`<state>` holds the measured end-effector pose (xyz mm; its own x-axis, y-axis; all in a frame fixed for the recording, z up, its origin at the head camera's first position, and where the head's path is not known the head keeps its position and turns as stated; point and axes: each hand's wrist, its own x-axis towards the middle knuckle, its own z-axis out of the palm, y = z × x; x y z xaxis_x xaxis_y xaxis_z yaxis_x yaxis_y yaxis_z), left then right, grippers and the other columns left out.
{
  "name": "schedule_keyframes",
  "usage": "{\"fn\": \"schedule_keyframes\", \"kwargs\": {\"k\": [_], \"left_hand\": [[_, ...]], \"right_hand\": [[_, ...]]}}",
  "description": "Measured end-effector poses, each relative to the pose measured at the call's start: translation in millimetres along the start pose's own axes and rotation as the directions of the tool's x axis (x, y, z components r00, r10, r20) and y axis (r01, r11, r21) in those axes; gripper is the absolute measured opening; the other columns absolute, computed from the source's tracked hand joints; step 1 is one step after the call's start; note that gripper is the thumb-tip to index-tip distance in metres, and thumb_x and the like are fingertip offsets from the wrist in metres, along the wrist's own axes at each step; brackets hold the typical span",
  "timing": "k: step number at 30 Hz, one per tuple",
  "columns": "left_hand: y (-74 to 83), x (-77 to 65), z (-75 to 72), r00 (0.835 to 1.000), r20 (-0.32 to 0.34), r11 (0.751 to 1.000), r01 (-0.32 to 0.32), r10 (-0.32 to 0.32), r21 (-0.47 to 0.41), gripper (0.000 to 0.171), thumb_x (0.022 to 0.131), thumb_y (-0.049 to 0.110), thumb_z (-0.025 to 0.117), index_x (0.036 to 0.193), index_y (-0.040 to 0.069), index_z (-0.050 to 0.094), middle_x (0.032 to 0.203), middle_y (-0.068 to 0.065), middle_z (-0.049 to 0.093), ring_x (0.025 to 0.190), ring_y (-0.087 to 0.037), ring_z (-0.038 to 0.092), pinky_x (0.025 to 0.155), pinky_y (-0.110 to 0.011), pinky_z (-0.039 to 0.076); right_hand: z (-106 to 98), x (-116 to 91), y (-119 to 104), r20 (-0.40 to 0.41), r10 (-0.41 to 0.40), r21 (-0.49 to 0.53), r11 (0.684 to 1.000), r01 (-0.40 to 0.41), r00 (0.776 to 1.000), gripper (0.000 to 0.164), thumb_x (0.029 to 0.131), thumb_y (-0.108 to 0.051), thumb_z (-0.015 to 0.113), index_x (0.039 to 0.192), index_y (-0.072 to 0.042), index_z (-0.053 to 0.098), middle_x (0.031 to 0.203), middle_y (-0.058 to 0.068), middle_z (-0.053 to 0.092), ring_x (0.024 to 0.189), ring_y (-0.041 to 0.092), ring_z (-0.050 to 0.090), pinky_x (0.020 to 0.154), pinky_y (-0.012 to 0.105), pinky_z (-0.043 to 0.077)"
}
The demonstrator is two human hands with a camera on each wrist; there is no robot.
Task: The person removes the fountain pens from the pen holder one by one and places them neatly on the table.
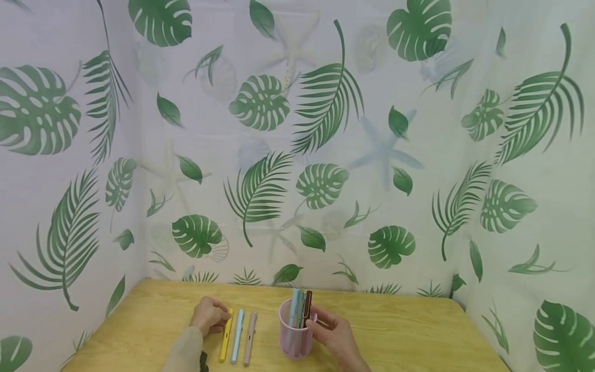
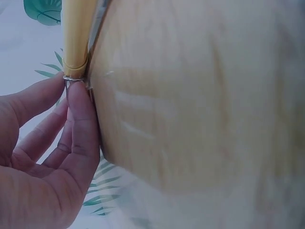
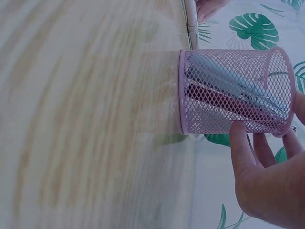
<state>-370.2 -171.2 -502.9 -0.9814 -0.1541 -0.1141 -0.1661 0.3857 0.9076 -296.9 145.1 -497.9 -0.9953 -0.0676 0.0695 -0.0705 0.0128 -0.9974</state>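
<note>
On the wooden table, my left hand (image 1: 207,315) pinches the upper end of a yellow pen (image 1: 225,338). In the left wrist view, the thumb and a finger of this left hand (image 2: 52,167) meet at the end of the yellow pen (image 2: 77,38). A light blue pen (image 1: 237,337) and a pinkish-brown pen (image 1: 250,339) lie beside it in a row. My right hand (image 1: 335,335) holds a pink mesh pen cup (image 1: 284,338) by its rim and side. Light blue, grey-green and dark brown pens (image 1: 307,306) lean inside that upright cup.
The wooden table (image 1: 400,330) ends at a leaf-patterned curtain (image 1: 288,206), which also hangs on the left and right. The row of pens lies left of the cup, with a gap of bare table between.
</note>
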Motion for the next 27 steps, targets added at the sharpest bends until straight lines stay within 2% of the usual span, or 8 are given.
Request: {"fn": "schedule_keyframes", "kwargs": {"k": [10, 21, 27], "left_hand": [[-2.6, 5.7, 1.0, 1.000, -0.024, 1.000, 0.000, 0.000, -0.015, 0.009, 0.080, -0.004, 0.072, 0.088, -0.003, 0.069, 0.074, -0.007, 0.067, 0.058, -0.014, 0.061, 0.051, -0.028, 0.055], [-2.8, 1.7, -2.3, 1.000, 0.008, 0.999, 0.015, -0.015, -0.028, 0.005, 0.082, -0.003, 0.070, 0.087, -0.004, 0.069, 0.065, -0.005, 0.066, 0.054, -0.012, 0.059, 0.050, -0.025, 0.053], [-5.2, 1.7, -5.5, 1.000, 0.011, 0.999, 0.008, -0.007, -0.044, 0.007, 0.084, 0.000, 0.069, 0.089, -0.004, 0.069, 0.067, -0.006, 0.065, 0.053, -0.012, 0.058, 0.048, -0.024, 0.051]], "right_hand": [[-0.1, 3.1, -0.5, -0.024, 0.025, -0.003, 1.000, -0.025, 0.999, 0.054, 0.090, -0.021, 0.072, 0.136, 0.002, 0.054, 0.143, 0.028, 0.048, 0.129, 0.042, 0.051, 0.093, 0.041, 0.055], [0.5, -0.4, 0.4, -0.006, 0.004, 0.014, 1.000, -0.004, 1.000, 0.054, 0.090, -0.020, 0.073, 0.135, 0.004, 0.054, 0.142, 0.028, 0.048, 0.128, 0.042, 0.051, 0.093, 0.039, 0.055], [0.1, 1.1, 1.6, 0.003, -0.008, 0.019, 1.000, 0.008, 1.000, 0.054, 0.091, -0.017, 0.070, 0.136, 0.006, 0.051, 0.143, 0.029, 0.047, 0.127, 0.040, 0.053, 0.093, 0.040, 0.055]]}}
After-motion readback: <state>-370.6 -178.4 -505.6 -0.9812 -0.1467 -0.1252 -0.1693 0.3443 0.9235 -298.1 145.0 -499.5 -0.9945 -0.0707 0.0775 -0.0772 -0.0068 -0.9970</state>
